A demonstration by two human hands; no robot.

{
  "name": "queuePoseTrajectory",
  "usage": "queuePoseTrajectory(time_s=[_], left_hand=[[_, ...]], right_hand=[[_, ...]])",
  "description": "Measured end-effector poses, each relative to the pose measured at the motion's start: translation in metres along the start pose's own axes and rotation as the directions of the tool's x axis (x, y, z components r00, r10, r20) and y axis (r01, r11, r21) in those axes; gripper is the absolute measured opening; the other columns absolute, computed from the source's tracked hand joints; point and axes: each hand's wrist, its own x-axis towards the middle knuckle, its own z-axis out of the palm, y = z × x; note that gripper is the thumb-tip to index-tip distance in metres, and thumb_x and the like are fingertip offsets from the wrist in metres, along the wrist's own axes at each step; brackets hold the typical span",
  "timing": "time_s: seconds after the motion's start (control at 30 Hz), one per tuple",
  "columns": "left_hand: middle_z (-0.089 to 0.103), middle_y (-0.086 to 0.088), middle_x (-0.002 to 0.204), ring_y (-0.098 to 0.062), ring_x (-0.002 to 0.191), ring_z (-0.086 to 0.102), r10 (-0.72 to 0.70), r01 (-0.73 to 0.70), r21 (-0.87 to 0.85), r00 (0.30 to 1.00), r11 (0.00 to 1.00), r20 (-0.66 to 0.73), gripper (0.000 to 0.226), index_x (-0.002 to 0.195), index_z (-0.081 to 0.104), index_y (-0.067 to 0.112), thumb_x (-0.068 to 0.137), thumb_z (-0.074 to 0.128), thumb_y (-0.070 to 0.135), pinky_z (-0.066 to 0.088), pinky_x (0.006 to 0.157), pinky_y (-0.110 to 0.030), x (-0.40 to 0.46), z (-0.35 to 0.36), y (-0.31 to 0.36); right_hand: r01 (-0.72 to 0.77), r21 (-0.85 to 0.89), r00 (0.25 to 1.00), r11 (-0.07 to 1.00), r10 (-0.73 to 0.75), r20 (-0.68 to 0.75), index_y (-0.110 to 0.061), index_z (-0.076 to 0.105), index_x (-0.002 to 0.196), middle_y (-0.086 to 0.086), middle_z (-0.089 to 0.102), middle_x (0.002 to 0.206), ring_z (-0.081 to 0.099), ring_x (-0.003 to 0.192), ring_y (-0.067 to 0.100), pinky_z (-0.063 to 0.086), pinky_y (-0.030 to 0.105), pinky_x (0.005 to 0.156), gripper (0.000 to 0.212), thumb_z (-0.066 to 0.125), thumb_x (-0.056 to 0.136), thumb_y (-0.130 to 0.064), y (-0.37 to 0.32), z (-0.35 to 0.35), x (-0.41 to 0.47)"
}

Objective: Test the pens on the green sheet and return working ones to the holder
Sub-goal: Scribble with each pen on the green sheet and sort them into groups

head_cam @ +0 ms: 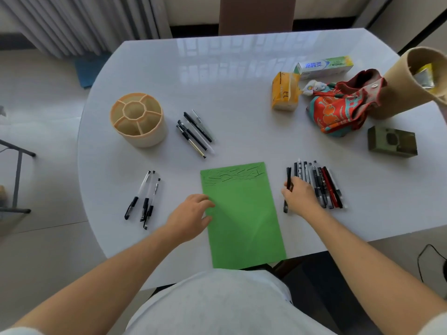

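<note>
Fingers of your right hand (298, 197) curl round a black pen (287, 187) at the left edge of the pen row (321, 184), just right of the green sheet (242, 213). Your left hand (191, 213) rests flat and relaxed on the sheet's left edge. Scribbles mark the sheet's far end. Far left on the bench (229, 81) stands the holder (139, 119), with four pens (196, 134) beside it and three pens (144, 199) nearer you.

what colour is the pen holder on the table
The pen holder is pale beige or cream, with orange-tinted divider rims; the head view shows it.
</note>
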Motion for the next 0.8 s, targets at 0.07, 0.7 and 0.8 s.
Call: queuePoseTrajectory(time_s=[0.07,0.7,0.8], left_hand=[[0.051,-0.004,0.144,-0.022,0.136,0.042,0.007,-0.007,0.025,1.0,1.0,0.0,0.04,0.131,0.062,0.019,0.091,0.063,0.025,0.035,0.115,-0.036,-0.005,0.003,-0.004],[0.03,-0.006,0.16,-0.024,0.149,0.023,-0.04,0.039,0.029,0.998,0.999,0.049,0.041,0.132,0.06,0.017,0.091,0.059,0.023,0.032,0.117,-0.043,-0.012,0.013,-0.004],[0.029,-0.006,0.161,-0.023,0.15,0.022,-0.042,0.041,0.005,0.997,0.999,0.068,0.041,0.132,0.061,0.016,0.092,0.058,0.022,0.029,0.119,-0.042,-0.012,0.012,-0.005]], right_hand=[[0.016,-0.098,1.0,0.995,-0.017,-0.01,-0.011,0.058,0.124,0.007,0.064,0.106,0.057,0.087,0.021,0.047,0.033,0.072,0.03,0.06,0.095,-0.015,0.006,-0.002,0.004],[0.558,-0.243,0.824,0.794,-0.564,0.047,-0.012,0.067,0.109,0.01,0.069,0.108,0.066,0.094,0.03,0.044,0.032,0.072,0.025,0.058,0.096,-0.032,-0.225,0.094,0.058],[0.519,-0.179,0.851,0.836,-0.526,0.011,-0.014,0.069,0.102,0.008,0.072,0.1,0.067,0.09,0.029,0.044,0.031,0.07,0.02,0.058,0.095,-0.029,-0.223,0.092,0.058]])
